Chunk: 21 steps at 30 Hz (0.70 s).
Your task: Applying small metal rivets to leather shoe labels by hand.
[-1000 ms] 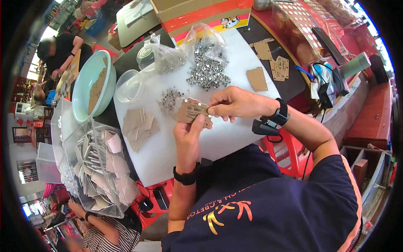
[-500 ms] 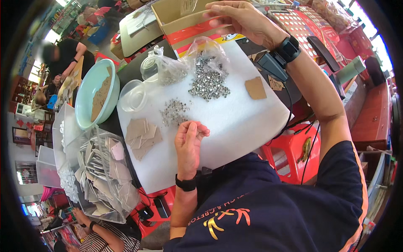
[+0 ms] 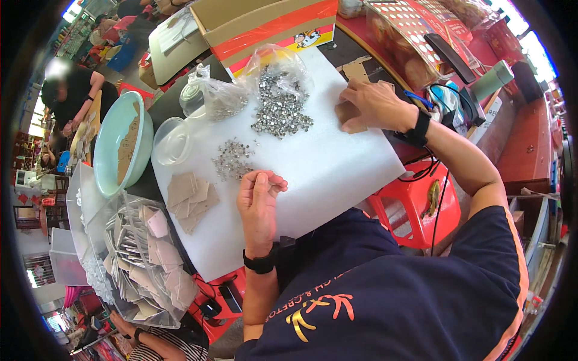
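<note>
My right hand (image 3: 379, 105) is over a small brown card (image 3: 345, 114) at the right side of the white foam sheet (image 3: 325, 174). Its fingertips and thumb close on the card's edges, and the hand covers part of it. Near the sheet's front edge, my left hand (image 3: 259, 201) is raised, thumb pressed against curled fingers; anything pinched there is too small to make out. Just beyond it lies a scatter of small shiny stones (image 3: 233, 159). A larger heap of silvery stones (image 3: 280, 108) spills from a clear plastic bag (image 3: 274, 60).
Left on the sheet are stacked brown cards (image 3: 191, 201) and a clear round tub (image 3: 173, 141). A light-blue basin (image 3: 99, 147) and a clear bin of cards (image 3: 150, 265) stand further left. A cardboard box (image 3: 271, 30) is behind, a red stool (image 3: 421, 207) at right. Other people sit at left.
My right hand has come down from above the cardboard box onto the brown card at the right. My left hand keeps its pinch near the small stones. The whole view has shifted slightly.
</note>
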Available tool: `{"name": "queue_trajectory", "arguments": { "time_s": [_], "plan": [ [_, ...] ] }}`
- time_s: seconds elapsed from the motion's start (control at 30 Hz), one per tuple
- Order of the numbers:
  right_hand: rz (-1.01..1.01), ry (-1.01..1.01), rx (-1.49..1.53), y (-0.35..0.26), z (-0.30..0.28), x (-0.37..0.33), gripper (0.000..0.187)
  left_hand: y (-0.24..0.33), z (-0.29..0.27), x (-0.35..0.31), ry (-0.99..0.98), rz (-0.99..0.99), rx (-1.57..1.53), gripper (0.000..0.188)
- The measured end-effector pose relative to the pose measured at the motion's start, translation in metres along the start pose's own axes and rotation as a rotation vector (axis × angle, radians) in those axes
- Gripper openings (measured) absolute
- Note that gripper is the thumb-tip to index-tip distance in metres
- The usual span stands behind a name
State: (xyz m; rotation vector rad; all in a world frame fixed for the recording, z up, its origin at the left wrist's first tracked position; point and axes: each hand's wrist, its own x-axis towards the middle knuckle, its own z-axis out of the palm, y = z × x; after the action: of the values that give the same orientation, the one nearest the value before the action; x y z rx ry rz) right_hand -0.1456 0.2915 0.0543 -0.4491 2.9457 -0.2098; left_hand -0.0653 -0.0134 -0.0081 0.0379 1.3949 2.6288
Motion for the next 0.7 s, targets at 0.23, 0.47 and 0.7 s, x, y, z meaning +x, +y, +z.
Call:
{"name": "queue_trajectory", "arguments": {
  "time_s": [0.23, 0.47, 0.7],
  "plan": [
    [-0.024, 0.066, 0.178, 0.010, -0.004, -0.011, 0.037, 0.001, 0.001, -0.002, 0.003, -0.003, 0.070, 0.012],
    [0.015, -0.344, 0.862, -0.027, -0.032, -0.010, 0.023, -0.001, 0.004, -0.003, 0.020, 0.009, 0.185, 0.015],
    [-0.175, -0.490, 1.094, -0.111, -0.014, -0.003, 0.023, 0.018, 0.019, -0.025, -0.122, -0.128, 0.216, 0.028]
  ]
}}
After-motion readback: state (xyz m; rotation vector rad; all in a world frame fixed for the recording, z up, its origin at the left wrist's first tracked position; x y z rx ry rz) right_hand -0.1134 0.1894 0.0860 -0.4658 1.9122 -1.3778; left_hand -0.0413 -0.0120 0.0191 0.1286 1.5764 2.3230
